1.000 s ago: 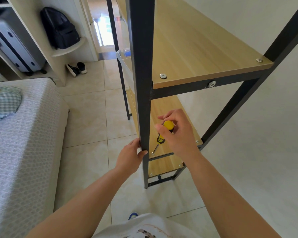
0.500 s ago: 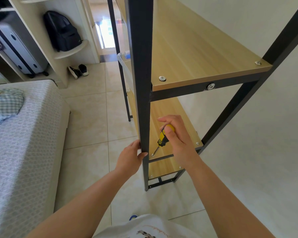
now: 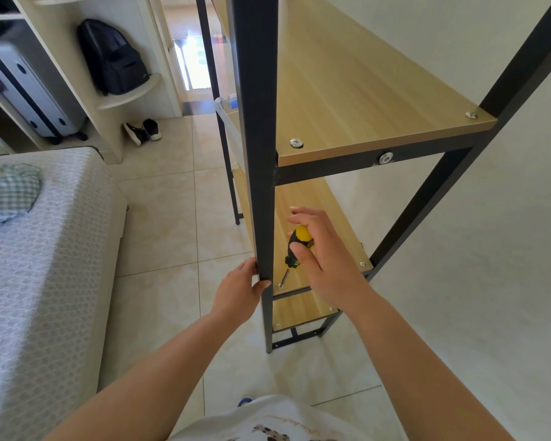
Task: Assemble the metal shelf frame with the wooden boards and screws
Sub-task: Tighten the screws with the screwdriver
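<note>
Three wooden boards (image 3: 357,90) sit screwed into black frame (image 3: 255,154).

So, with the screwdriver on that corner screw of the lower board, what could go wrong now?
1. The screwdriver stands tilted on the screw, so its tip may slip out and scratch the lower board.
2. The right hand holds only the handle top; control looks weak.
3. The left hand grips the black post just beside the tip; a slip could hit the thumb.
</note>
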